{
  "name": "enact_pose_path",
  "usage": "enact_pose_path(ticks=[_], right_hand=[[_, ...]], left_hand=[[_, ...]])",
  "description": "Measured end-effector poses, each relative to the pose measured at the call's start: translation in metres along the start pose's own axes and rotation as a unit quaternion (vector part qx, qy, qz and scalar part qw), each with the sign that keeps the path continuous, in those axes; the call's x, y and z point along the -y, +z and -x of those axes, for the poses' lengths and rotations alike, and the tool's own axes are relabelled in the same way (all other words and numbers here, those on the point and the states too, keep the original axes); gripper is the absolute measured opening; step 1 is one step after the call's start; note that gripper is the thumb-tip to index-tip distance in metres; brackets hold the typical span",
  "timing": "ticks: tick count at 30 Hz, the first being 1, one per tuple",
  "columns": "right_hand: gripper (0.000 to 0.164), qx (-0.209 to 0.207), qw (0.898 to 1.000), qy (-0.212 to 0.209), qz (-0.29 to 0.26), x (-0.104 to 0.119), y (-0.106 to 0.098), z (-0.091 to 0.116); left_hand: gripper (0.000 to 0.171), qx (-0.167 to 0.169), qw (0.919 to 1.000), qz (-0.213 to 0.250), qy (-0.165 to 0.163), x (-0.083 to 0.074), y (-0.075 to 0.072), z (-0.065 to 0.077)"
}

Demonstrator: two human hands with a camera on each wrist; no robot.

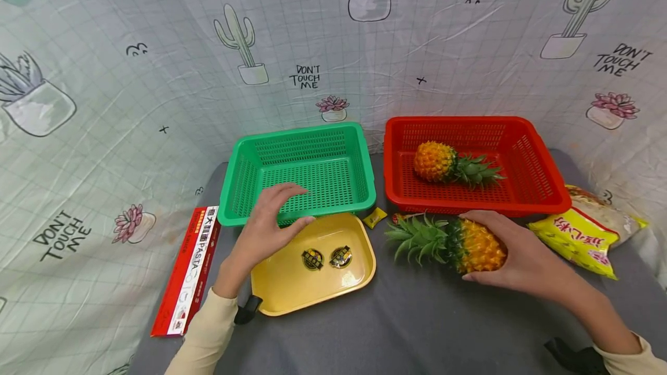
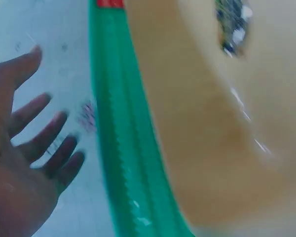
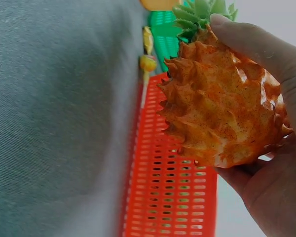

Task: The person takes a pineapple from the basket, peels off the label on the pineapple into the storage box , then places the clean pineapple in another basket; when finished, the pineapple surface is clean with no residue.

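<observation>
My right hand [image 1: 513, 256] grips a pineapple [image 1: 482, 246] by its orange body, the green crown pointing left, in front of the red basket [image 1: 560, 195]. In the right wrist view the thumb lies along the upper side of the pineapple [image 3: 222, 98] near the leaves. My left hand [image 1: 268, 221] holds nothing, its fingers spread and gently bent, over the near left part of the green basket [image 1: 367, 184] and the yellow tray [image 1: 312, 300]. Two small round dark wrappers [image 1: 341, 256] lie in the tray. Another pineapple [image 1: 435, 162] lies inside the red basket.
A red pasta box [image 1: 182, 282] lies at the left. Yellow snack bags [image 1: 578, 239] are at the right, beside the red basket. A small yellow packet [image 1: 374, 217] and a lollipop [image 3: 148, 63] lie in front of the baskets. A printed cloth [image 1: 443, 74] hangs behind.
</observation>
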State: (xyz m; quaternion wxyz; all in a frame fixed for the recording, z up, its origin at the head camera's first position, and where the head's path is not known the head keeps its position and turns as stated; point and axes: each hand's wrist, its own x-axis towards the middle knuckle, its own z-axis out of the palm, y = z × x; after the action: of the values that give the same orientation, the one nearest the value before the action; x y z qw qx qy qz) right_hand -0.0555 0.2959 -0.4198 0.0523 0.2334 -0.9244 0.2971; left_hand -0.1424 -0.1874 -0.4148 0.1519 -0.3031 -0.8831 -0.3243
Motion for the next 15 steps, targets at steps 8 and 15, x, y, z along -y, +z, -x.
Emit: enact_pose_path(ticks=[8, 15], right_hand=[[0.105, -0.025, 1.000, 0.002, -0.007, 0.005, -0.014, -0.002], [0.108, -0.049, 0.999, 0.003, 0.016, 0.008, -0.025, -0.007]], left_hand=[[0.066, -0.049, 0.9931, -0.050, -0.094, 0.038, -0.023, 0.019], [0.075, -0.073, 0.9808, -0.069, -0.167, 0.071, -0.039, 0.033]])
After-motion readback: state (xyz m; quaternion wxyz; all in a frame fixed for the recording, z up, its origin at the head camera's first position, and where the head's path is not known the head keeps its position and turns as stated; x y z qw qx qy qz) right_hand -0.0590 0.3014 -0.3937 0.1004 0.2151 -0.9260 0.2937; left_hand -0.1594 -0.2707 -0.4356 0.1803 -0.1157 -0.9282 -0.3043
